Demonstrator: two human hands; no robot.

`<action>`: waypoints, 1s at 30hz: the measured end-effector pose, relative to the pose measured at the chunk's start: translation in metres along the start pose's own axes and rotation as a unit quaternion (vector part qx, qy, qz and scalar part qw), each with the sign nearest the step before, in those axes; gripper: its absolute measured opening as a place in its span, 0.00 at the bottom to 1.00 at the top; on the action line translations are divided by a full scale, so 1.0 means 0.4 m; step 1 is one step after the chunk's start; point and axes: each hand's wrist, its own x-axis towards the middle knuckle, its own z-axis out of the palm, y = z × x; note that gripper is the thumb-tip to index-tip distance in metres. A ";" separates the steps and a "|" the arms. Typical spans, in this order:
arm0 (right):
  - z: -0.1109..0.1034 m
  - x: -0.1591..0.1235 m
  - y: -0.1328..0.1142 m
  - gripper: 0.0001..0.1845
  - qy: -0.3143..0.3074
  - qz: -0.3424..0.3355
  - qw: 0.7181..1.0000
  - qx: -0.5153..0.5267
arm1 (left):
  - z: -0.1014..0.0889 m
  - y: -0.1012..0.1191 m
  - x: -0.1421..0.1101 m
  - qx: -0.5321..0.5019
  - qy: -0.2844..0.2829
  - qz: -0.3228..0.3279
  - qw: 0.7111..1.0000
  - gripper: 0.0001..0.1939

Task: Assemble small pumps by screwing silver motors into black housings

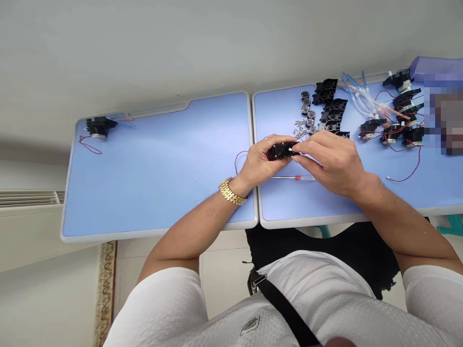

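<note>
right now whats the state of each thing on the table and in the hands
left hand: gripping the black plastic housing
right hand: fingertips pinching the housing's right end
small screwdriver: lying flat below the hands
loose screws: scattered on the tabletop
black housing parts: laid out in rows, no wires visible
wired units: lying at right, red wires attached
lone wired unit: lying at far left, red wire looped out

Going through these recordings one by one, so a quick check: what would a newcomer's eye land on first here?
The left hand and right hand meet at the centre around a small black plastic housing. Just beyond them, more black housings and small metal parts lie on the blue table, with red-wired units to the right. A gold wristwatch gleams on the left wrist.
</note>
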 end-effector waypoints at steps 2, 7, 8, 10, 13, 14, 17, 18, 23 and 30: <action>0.018 -0.003 -0.004 0.16 0.001 -0.004 1.000 -0.025 | 0.004 0.005 -0.002 -0.004 -0.008 0.002 1.000 0.18; 0.030 -0.009 -0.004 0.18 0.026 -0.019 0.996 -0.077 | 0.011 0.018 -0.003 -0.008 -0.019 0.005 1.000 0.17; 0.029 -0.009 -0.004 0.18 0.020 -0.013 0.997 -0.077 | 0.011 0.019 -0.003 -0.009 -0.019 0.008 1.000 0.17; 0.025 -0.009 -0.004 0.18 0.005 -0.005 0.997 -0.074 | 0.012 0.019 -0.002 -0.010 -0.020 0.015 1.000 0.17; 0.020 -0.007 -0.005 0.18 -0.005 -0.022 0.997 -0.076 | 0.014 0.013 -0.002 -0.012 -0.021 0.024 0.999 0.18; 0.019 -0.006 -0.005 0.18 -0.012 -0.030 0.997 -0.075 | 0.015 0.011 -0.003 -0.015 -0.021 0.028 0.999 0.18; 0.014 -0.003 -0.011 0.20 -0.053 -0.021 0.996 -0.065 | 0.018 0.010 -0.003 -0.029 -0.021 0.040 0.999 0.19; 0.013 -0.002 -0.014 0.20 -0.063 -0.006 0.996 -0.063 | 0.018 0.012 -0.003 -0.029 -0.021 0.038 0.999 0.19; 0.011 -0.001 -0.026 0.19 -0.066 0.046 0.995 -0.055 | 0.015 0.027 -0.002 0.004 -0.017 0.008 1.000 0.16; 0.023 -0.008 -0.011 0.18 -0.058 0.010 0.997 -0.051 | 0.010 0.027 0.000 0.005 -0.027 -0.002 1.000 0.16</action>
